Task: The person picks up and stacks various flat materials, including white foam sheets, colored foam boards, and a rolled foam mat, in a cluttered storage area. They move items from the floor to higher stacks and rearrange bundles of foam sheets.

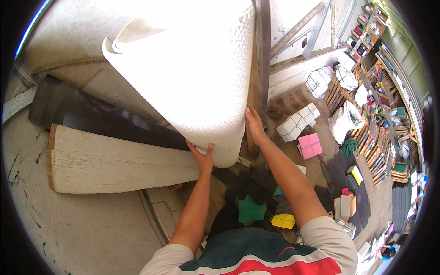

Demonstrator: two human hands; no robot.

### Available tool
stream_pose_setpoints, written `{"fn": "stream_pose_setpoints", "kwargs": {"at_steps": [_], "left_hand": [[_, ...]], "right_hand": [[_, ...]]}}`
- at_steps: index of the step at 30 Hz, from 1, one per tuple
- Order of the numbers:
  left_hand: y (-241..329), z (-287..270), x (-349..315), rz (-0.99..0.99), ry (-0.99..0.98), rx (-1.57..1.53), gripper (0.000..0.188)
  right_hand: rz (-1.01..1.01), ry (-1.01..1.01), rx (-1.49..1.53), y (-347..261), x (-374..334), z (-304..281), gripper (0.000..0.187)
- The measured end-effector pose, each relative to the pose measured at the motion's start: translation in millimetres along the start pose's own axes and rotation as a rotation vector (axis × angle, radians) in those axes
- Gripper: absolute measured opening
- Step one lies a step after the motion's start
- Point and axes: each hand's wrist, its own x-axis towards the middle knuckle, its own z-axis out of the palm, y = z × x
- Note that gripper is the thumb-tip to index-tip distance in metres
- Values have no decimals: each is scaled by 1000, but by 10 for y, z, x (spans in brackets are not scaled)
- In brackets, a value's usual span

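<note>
You touch the white roll [206, 91] with open fingers: your left hand [202, 159] is at its six o'clock, your right hand [255, 127] at four.

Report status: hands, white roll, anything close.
Left hand, fingers spread, at lower end of white roll. Right hand at its right side. Dark post close on right; pale board left.

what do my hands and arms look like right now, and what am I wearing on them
Your left hand and right hand show no gloves, and your forearms are uncovered. Pale beige short sleeves end above the elbows. They belong to a shirt with a dark green body, white and red bands, and a small red curved mark.
</note>
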Motion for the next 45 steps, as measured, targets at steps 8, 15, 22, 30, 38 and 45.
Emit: {"fn": "stream_pose_setpoints", "kwargs": {"at_steps": [8,15,22,30,38,45], "left_hand": [[-340,90,-423,-6,-50,140,98],[-566,535,-1290,-276,-586,304,58],[-894,1326,-2526,-256,-1306,407,55],[-835,1544,-3462,78,-2094,718,53],[-1140,1582,-4602,363,-2404,830,51],[-1330,1564,-6044,403,-2570,972,52]], "right_hand": [[24,-128,-118,44,-394,-342,71],[-47,107,-132,493,-1288,-1016,64],[136,520,-220,1408,-2653,-2246,59],[367,1169,-81,2081,-4580,-2469,62],[492,1564,162,2616,-6133,-2327,54],[935,1712,18,3575,-7628,-2668,54]]}}
